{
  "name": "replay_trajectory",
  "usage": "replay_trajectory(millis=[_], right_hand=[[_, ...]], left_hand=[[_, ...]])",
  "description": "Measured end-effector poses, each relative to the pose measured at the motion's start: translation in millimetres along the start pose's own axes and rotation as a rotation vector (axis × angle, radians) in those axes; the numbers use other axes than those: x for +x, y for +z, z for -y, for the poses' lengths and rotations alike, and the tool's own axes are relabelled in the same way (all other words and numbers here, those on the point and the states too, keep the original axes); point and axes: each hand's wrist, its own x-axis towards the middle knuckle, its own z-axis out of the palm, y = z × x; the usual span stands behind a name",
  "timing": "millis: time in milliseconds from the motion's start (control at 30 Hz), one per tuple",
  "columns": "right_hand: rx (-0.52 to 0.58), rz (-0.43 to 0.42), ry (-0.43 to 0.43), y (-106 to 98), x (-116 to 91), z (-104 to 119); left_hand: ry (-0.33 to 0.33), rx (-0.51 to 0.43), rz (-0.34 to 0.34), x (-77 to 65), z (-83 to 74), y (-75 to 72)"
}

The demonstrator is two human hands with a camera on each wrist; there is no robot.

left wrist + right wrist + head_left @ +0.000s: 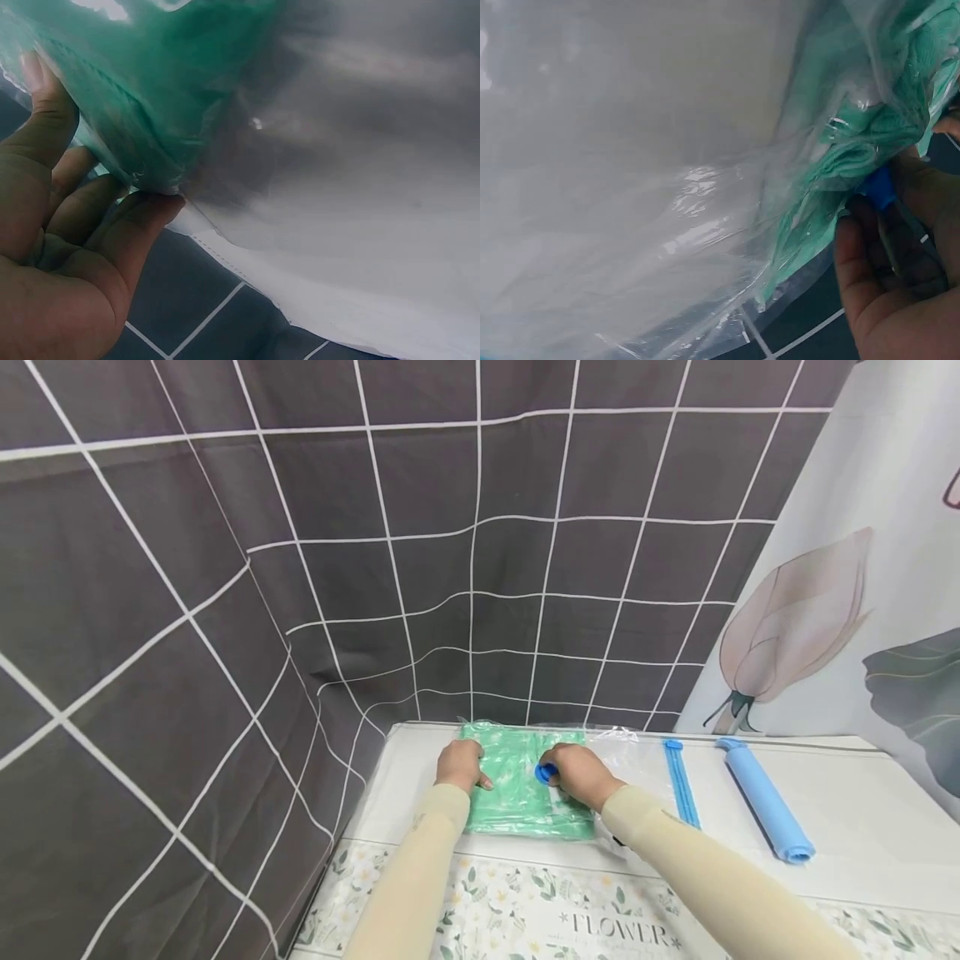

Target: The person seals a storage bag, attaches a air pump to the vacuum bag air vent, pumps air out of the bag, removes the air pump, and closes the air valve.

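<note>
A clear plastic storage bag [626,752] lies on the white table with folded green cloth [510,810] inside. My left hand [459,765] grips the bag's left side; in the left wrist view its thumb lies over the plastic and its curled fingers meet the edge. My right hand [585,774] pinches a round blue valve cap [545,773] on the bag, over the cloth. Fingers partly cover the blue cap [877,187] in the right wrist view. A blue zip strip [681,783] runs along the bag's right end.
Right of the bag lies a light blue hand pump [767,802] with a T-shaped end. A flower-printed cloth [540,902] covers the table's near part. Dark gridded fabric [420,568] hangs behind and to the left; a white floral curtain [847,635] hangs at right.
</note>
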Motion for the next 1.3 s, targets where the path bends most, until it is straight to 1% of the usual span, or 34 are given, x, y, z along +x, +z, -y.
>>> replay_trajectory(millis=[67,100,133,200,333,367,533,600,667,800,900,1033,1167,1267,1300], right_hand=[[-0.026,-0.006,-0.033,0,3,1],[-0.035,-0.003,-0.038,1,3,1],[-0.045,-0.001,-0.036,1,4,1],[-0.075,-0.001,-0.025,2,4,2],[-0.124,0.012,0.009,3,6,4],[-0.136,0.017,0.012,3,6,5],[-0.185,0.069,-0.001,4,8,10],[-0.203,0.089,-0.021,5,8,11],[-0.224,0.093,-0.058,6,7,10],[-0.258,0.06,-0.148,8,4,7],[-0.268,0.031,-0.18,8,2,6],[-0.284,0.031,-0.161,9,3,6],[-0.285,0.038,-0.103,10,4,5],[-0.265,0.015,-0.058,11,5,4],[-0.279,-0.013,-0.06,18,6,-3]], left_hand=[[-0.015,-0.007,-0.008,-3.1,-2.2,-1.2],[-0.022,-0.014,-0.004,-8.7,-6.9,-5.4],[0.0,-0.001,-0.012,-3.3,-0.3,2.1],[0.013,0.02,-0.012,-5.8,-3.1,2.6],[0.035,0.04,-0.022,-4.6,-3.5,6.2],[0.016,0.03,-0.02,-10.2,-10.9,-0.7],[0.006,0.025,-0.034,-6.4,-9.1,-1.1],[0.008,0.032,-0.029,-5.6,-8.2,-1.9],[0.01,0.036,-0.026,-5.6,-7.2,-2.7],[-0.006,0.041,-0.023,-6.3,-4.9,-3.5],[-0.009,0.039,-0.032,-6.8,-4.0,-4.6],[-0.007,0.03,-0.025,-7.4,-5.3,-6.0],[0.001,0.041,-0.014,-9.6,-7.7,-5.5],[0.007,0.055,-0.017,-10.3,-9.0,-5.7],[0.005,0.057,-0.017,-9.4,-9.0,-5.9]])
